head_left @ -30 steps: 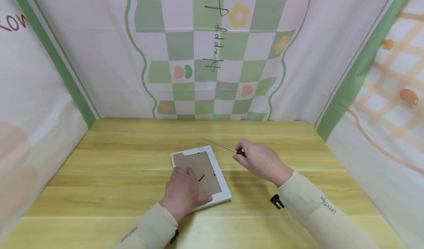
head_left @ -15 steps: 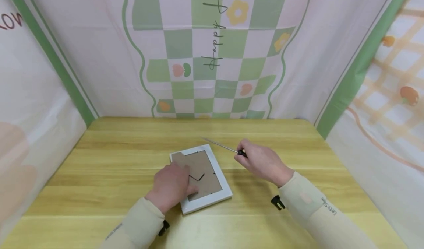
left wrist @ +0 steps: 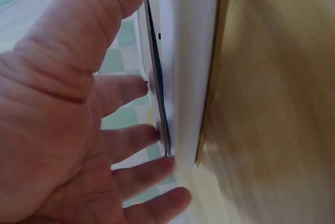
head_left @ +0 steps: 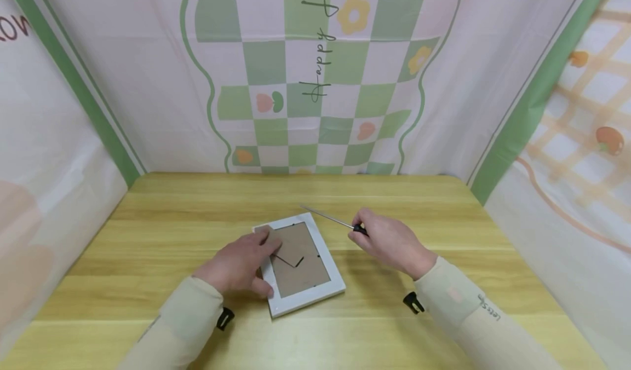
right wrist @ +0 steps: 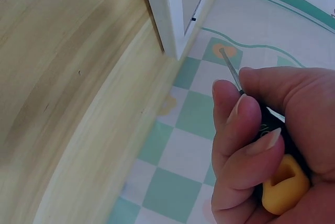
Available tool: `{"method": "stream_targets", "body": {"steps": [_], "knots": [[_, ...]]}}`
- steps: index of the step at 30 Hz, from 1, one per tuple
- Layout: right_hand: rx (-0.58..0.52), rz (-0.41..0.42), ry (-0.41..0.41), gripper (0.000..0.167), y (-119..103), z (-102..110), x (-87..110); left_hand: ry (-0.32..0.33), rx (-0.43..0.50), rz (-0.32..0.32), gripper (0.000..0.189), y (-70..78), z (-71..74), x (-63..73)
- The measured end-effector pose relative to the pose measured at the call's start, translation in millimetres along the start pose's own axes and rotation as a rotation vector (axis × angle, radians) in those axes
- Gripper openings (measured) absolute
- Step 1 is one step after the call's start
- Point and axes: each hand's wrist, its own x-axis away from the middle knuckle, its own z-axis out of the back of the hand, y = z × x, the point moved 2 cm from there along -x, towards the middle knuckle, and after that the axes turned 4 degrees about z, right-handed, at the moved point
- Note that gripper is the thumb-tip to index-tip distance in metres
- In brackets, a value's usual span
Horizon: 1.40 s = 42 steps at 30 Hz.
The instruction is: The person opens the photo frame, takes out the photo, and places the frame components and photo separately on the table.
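Observation:
A white picture frame [head_left: 307, 300] lies back side up on the table, with its brown backing board [head_left: 303, 241] showing. A thin dark line and a short black strip [head_left: 299, 261] cross the board. My left hand [head_left: 236, 263] is at the frame's left side, fingers spread and fairly straight. Its fingertips reach over the left edge onto the brown board, and the thumb is by the lower left border. To the right, my right hand [head_left: 389, 242] grips a screwdriver [head_left: 327, 217] by its black and yellow handle [right wrist: 285, 187]. The shaft points left above the frame's far end, apart from it.
The wood-grain table [head_left: 172, 217] runs back to a hanging cloth [head_left: 305, 102] with green and white checks. Cloth walls stand left and right. Black buckles hang at the left cuff [head_left: 225, 319] and the right cuff [head_left: 413, 302].
My left hand has slid left from the middle of the backing board to the frame's left edge, uncovering more of the board. The right hand and screwdriver have hardly moved.

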Motion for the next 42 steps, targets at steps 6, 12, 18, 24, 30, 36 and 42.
{"method": "stream_targets", "body": {"steps": [6, 12, 18, 24, 30, 36, 42], "knots": [[0.006, -0.004, 0.002, 0.021, 0, 0, 0.5, -0.045, -0.043, 0.058, 0.098, -0.6, -0.9, -2.5], [0.014, -0.007, 0.014, 0.022, 0, -1, 0.7, -0.010, -0.107, 0.069, 0.101, 5.8, -3.3, -2.2], [0.014, -0.003, 0.025, 0.021, 0, -2, 1.2, 0.071, -0.128, 0.072, 0.104, 12.3, -11.4, -3.0], [0.018, -0.001, 0.020, 0.021, 0, -2, 1.3, 0.168, -0.162, 0.053, 0.103, 16.4, -19.5, -2.1], [0.013, -0.009, 0.007, 0.021, 1, -2, 1.6, 0.165, -0.224, 0.101, 0.108, 22.0, -23.8, -2.7], [0.010, -0.001, 0.010, 0.021, 2, -3, 2.3, 0.181, -0.253, 0.139, 0.106, 31.6, -27.3, -1.7], [0.006, 0.000, 0.009, 0.021, 2, -4, 3.1, 0.234, -0.360, 0.138, 0.105, 41.8, -30.4, 0.5]]}}
